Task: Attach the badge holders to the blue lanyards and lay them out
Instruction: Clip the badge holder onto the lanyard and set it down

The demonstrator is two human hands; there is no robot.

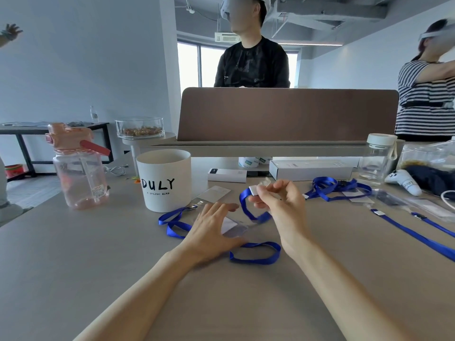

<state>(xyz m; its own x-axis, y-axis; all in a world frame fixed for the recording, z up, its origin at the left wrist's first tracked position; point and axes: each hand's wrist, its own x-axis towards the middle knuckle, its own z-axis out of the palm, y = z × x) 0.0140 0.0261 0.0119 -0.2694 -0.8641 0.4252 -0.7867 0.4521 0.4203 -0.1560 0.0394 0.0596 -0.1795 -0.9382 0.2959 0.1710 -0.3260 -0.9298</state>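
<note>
The left hand (211,227) lies flat, fingers straight, on a clear badge holder (232,226) on the surface (98,254). The right hand (278,200) pinches the clip end of a blue lanyard (256,260).

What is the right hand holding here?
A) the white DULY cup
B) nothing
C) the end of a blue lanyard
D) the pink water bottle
C: the right hand pinches the white-tagged end of the blue lanyard, lifted above the table.
</note>
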